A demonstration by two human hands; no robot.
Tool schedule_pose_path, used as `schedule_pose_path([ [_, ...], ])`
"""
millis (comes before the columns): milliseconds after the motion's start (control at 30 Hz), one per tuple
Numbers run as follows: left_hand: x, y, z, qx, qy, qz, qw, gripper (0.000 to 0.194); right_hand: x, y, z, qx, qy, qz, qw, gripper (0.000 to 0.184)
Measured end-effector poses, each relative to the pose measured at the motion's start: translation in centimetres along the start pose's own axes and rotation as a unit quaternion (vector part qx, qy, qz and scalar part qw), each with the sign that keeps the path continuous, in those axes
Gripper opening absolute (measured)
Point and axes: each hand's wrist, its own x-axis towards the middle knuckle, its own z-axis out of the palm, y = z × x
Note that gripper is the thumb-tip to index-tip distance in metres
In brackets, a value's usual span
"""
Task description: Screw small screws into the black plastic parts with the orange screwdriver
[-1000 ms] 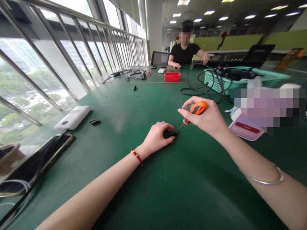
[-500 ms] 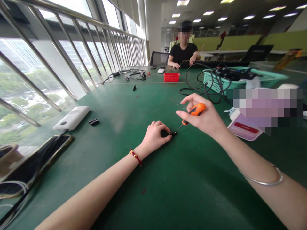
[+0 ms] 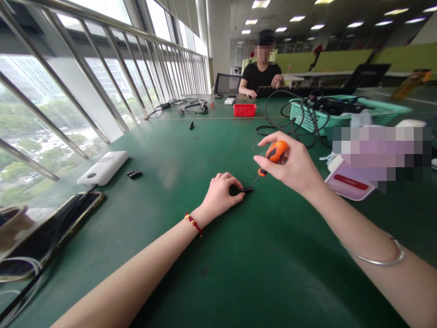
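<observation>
My left hand [image 3: 220, 194] rests on the green table [image 3: 259, 255], its fingers curled over a small black part [image 3: 238, 190] and pinning it down. My right hand [image 3: 295, 166] is closed round the orange handle of a small screwdriver [image 3: 275, 154]. The screwdriver slants down to the left, and its thin tip meets the black part at the left fingertips. A red bead bracelet sits on my left wrist and a silver bangle on my right forearm.
A white power bank [image 3: 103, 167] and a small black piece [image 3: 134, 173] lie at the left. A teal basket [image 3: 341, 116] with black cables stands at the right, a red tray [image 3: 245, 109] farther back. A pink-and-white box [image 3: 348, 182] lies right of my hand. A person sits at the far end.
The screwdriver handle has tipped more upright and turned in my right fingers. My left hand keeps the black part in place. The far person's hand has drawn back toward their body.
</observation>
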Motion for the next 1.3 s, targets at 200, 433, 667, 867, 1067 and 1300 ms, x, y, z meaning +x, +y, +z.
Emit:
schedule_pose_path([
  [200,0.0,-0.1,0.0,-0.001,0.002,0.002,1.000,0.012,-0.1,-0.4,0.1,-0.043,0.003,0.037,0.998,0.019],
  [433,0.0,-0.3,0.1,0.003,0.001,0.003,1.000,0.013,0.1,0.4,-0.1,-0.008,-0.020,-0.006,1.000,0.032],
  [667,0.0,-0.3,0.1,0.006,0.006,0.006,1.000,0.012,-0.1,-0.5,0.0,-0.020,-0.011,0.040,0.999,0.022],
  [867,0.0,0.0,0.0,0.004,-0.002,-0.004,1.000,0.012,0.1,0.0,-0.1,0.009,0.006,0.001,1.000,0.029],
  [1067,0.0,-0.1,0.1,0.001,-0.001,0.002,1.000,0.013,-0.1,-0.3,-0.1,-0.057,0.039,0.017,0.998,0.030],
  [1300,0.1,-0.2,0.1,-0.001,0.001,0.001,1.000,0.013,-0.1,-0.5,0.0,-0.044,0.018,0.028,0.998,0.017],
])
